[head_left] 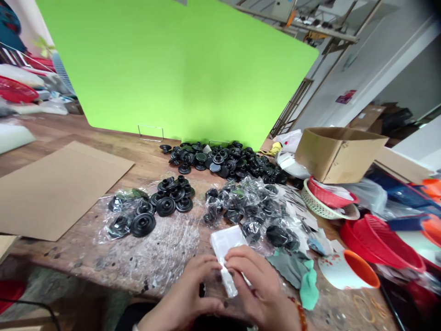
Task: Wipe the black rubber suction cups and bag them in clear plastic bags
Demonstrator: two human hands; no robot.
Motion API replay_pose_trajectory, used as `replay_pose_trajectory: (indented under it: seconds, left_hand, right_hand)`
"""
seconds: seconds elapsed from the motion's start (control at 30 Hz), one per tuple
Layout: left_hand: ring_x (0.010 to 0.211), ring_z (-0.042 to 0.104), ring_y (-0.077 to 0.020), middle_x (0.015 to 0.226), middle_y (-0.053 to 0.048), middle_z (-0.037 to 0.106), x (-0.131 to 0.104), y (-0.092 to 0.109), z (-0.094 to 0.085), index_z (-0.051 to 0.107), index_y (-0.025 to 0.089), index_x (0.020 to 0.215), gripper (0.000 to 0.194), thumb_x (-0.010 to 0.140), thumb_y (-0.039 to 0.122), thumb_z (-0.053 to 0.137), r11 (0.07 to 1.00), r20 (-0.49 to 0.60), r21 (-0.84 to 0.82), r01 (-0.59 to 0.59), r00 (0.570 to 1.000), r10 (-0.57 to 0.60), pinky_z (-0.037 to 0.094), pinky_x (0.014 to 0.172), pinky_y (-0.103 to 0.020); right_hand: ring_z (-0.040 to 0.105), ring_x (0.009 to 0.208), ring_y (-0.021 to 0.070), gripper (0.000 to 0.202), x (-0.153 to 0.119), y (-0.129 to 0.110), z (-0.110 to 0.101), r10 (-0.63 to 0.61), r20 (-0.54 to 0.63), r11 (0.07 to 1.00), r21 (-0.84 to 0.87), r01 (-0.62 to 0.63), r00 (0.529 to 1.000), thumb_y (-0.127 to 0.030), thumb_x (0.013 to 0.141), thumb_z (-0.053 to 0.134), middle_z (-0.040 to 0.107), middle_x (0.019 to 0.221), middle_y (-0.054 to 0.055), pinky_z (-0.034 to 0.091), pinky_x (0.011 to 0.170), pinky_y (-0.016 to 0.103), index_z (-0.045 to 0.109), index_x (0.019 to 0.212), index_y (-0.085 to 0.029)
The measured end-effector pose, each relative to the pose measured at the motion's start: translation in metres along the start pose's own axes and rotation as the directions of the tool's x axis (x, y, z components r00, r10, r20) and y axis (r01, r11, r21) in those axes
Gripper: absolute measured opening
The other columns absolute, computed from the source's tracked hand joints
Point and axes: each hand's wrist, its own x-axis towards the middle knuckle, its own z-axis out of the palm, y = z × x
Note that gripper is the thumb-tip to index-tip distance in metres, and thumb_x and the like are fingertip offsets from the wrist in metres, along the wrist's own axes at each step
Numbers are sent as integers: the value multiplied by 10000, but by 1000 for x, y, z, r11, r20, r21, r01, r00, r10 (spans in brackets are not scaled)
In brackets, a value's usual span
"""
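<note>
Near the front edge of the table my right hand [257,285] is closed on a stack of white, see-through plastic bags [227,240], whose lower part hangs between my hands. My left hand [193,287] is curved beside them, fingertips at the bags' left edge and thumb apart from the fingers. Beyond lie black round stepped discs: a small bare pile [174,191], several in clear bags [124,207] on the left, and a heap of bagged ones [244,202] just past my right hand. Behind these spreads a larger heap of bare discs [220,161].
A green board [182,73] stands across the back. Flat cardboard [62,188] covers the left. To the right are a cardboard box [337,151], a red basket [382,239], a white-and-orange container [347,271] and a green cloth [309,285].
</note>
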Motion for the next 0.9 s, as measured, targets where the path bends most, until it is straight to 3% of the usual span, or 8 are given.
replay_pose_trajectory:
  seconds: [0.1, 0.2, 0.27, 0.33, 0.43, 0.5, 0.67, 0.9]
  left_hand:
    - [1275, 494, -293, 1371, -81, 564, -10, 7, -28, 556, 313, 1280, 665, 675, 488, 769, 821, 23, -569, 43, 999, -37, 378, 1065, -461]
    - [1223, 549, -270, 1316, -110, 615, -19, 6, -51, 553, 271, 1295, 685, 684, 504, 759, 665, -49, -744, 65, 987, -152, 403, 1046, -414]
    - [1052, 657, -256, 1115, -128, 722, -22, -1, -61, 632, 203, 1183, 536, 720, 446, 749, 641, -158, -762, 96, 931, -328, 467, 975, -403]
    - [926, 697, -234, 962, -111, 761, -25, -11, -69, 682, 170, 1058, 383, 758, 406, 717, 641, -322, -764, 74, 817, -479, 509, 914, -388]
    - [991, 674, -242, 999, -103, 750, -30, -23, -82, 709, 164, 995, 351, 773, 434, 677, 719, -550, -695, -22, 660, -512, 516, 913, -382]
    - [1015, 661, -250, 1005, -95, 742, -33, -27, -89, 723, 164, 983, 379, 748, 460, 685, 798, -636, -603, -8, 608, -475, 520, 907, -380]
    - [718, 670, -189, 735, -18, 724, -34, -26, -96, 701, 168, 905, 416, 632, 474, 769, 850, -687, -527, 23, 578, -441, 560, 731, -319]
    - [409, 403, -93, 403, 78, 448, -31, -23, -93, 501, 195, 559, 403, 741, 522, 652, 922, -755, -368, 119, 540, -372, 326, 422, -192]
  right_hand:
    - [593, 1027, 251, 285, 12, 3, 30, -211, 71, 962, -161, 220, 975, -48, 824, 517, 654, 1096, 155, 507, 876, 382, 584, 1074, -166]
    - [608, 997, 245, 198, 26, 6, 68, -373, 261, 897, -145, 418, 891, -58, 874, 458, 691, 994, 158, 498, 907, 405, 619, 959, -134]
    - [623, 931, 213, 161, 40, 9, 87, -439, 324, 876, -52, 479, 838, -127, 911, 469, 697, 922, 131, 506, 887, 366, 627, 884, -139]
    - [624, 932, 182, 160, 59, 16, 100, -448, 319, 891, 83, 447, 835, -238, 929, 506, 695, 940, 101, 504, 886, 311, 629, 865, -157]
    - [607, 952, 169, 182, 97, 38, 114, -284, 242, 959, 95, 268, 928, -260, 944, 489, 687, 967, 77, 490, 891, 297, 641, 891, -176]
    - [578, 980, 200, 176, 123, 58, 126, -132, 195, 988, -55, 145, 972, -169, 932, 472, 672, 1014, 106, 478, 902, 343, 647, 953, -153]
    - [512, 1085, 221, 299, 156, 89, 158, 4, 300, 968, -242, 71, 954, -97, 911, 473, 560, 1245, 123, 447, 945, 377, 579, 1178, -184]
    - [570, 988, 207, 276, 109, 72, 136, 95, 351, 983, -181, -32, 931, -129, 874, 542, 600, 1094, 97, 469, 880, 335, 613, 1134, -188]
